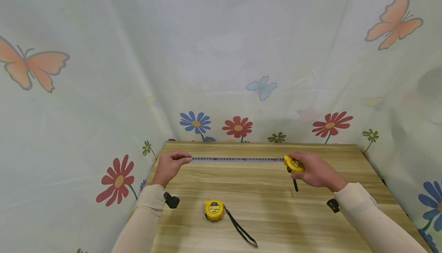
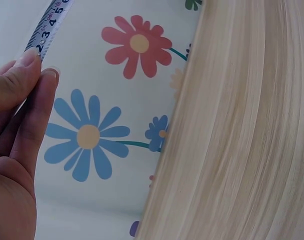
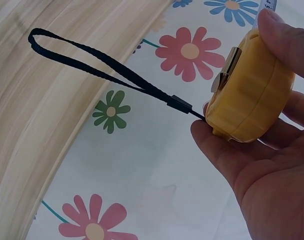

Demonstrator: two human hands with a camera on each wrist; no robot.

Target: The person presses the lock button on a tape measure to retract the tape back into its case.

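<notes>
Between my two hands a tape measure's blade (image 1: 238,159) stretches level and straight above the table. My left hand (image 1: 171,164) pinches the blade's free end between thumb and fingers, close to the low numbers that show in the left wrist view. In my right hand (image 1: 312,170) I grip the yellow tape measure case (image 3: 252,92), fingers wrapped round its body. Its black wrist strap (image 3: 92,60) hangs loose from the case. A second yellow tape measure (image 1: 214,210) lies on the table nearer to me, its black strap (image 1: 239,228) trailing to the right.
The wood-grain table (image 1: 276,222) runs back to a pale curtain (image 1: 238,53) printed with flowers and butterflies. The curtain also hangs along both sides. A black wrist camera mount (image 1: 171,200) shows at the left wrist, and another (image 1: 333,205) at the right.
</notes>
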